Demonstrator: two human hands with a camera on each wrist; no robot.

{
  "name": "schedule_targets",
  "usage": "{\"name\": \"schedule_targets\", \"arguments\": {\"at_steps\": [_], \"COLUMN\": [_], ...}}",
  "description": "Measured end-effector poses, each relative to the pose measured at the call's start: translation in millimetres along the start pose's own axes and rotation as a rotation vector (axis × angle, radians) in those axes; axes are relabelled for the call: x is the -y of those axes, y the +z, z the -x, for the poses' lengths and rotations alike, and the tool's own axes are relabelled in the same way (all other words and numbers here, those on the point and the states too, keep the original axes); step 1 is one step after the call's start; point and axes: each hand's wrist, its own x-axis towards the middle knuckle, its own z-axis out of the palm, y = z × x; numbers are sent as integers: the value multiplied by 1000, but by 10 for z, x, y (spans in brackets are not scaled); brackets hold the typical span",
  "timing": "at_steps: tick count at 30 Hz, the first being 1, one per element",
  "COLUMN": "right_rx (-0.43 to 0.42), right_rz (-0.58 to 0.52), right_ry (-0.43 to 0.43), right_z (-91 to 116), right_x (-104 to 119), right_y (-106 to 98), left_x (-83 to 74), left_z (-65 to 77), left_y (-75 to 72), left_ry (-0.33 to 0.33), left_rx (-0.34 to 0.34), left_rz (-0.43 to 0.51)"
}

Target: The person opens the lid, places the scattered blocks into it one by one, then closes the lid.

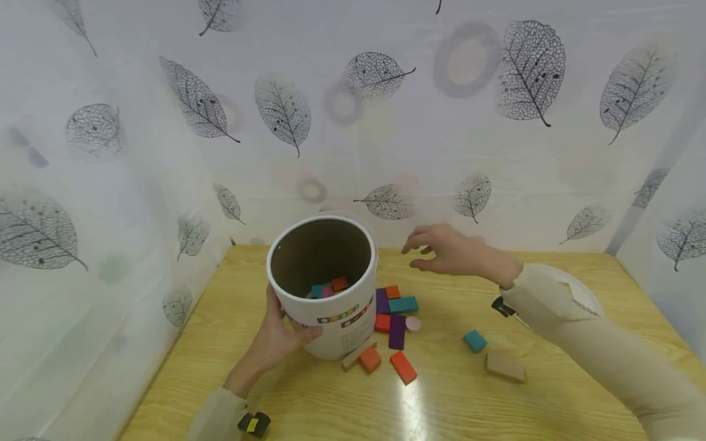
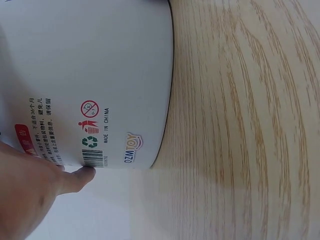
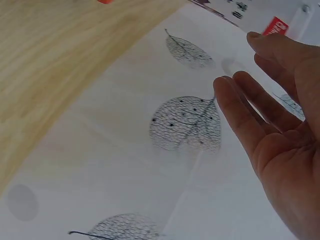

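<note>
A white toy bucket [image 1: 336,337] stands on the table with its mouth tilted toward me and a few coloured wooden blocks [image 1: 339,283] inside. My left hand [image 1: 281,334] grips its left side, thumb across the front and fingers around the back. In the left wrist view that hand [image 2: 35,190] lies against the printed wall. Right of the bucket, my right hand [image 1: 449,250] is raised in the air, fingers loosely bent and holding nothing. The right wrist view shows the same hand [image 3: 280,115] with its palm bare.
Loose blocks lie around the bucket's right and front: a teal one [image 1: 404,305], a dark purple one [image 1: 397,332], a red one [image 1: 404,367], an orange one [image 1: 370,359] and others. Farther right are a blue block [image 1: 475,340] and a tan one [image 1: 505,367]. Leaf-patterned sheeting [image 1: 419,141] surrounds the table.
</note>
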Motion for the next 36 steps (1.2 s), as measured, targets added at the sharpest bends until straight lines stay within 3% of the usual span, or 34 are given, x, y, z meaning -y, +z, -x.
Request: {"name": "schedule_targets", "arguments": {"at_steps": [8,13,18,23,32,36], "right_rx": [185,235,303,335,405,392], "right_rz": [-28,-17,-13,2,79,64], "right_ry": [83,54,93,129,172,189], "right_z": [208,219,229,242,330,352], "right_x": [-144,-190,-236,-243,-203,-189], "right_y": [482,723,897,949,799,809], "left_x": [3,1,-11,-6,12,12], "left_z": [-3,-8,2,13,12,16], "left_y": [-12,-21,-14,-3,7,-4], "left_ry": [-12,-2,-8,-19,-13,-10], "left_rx": [-2,-7,-5,-4,1,-2], "left_rz": [8,0,-12,-15,-7,-20]}}
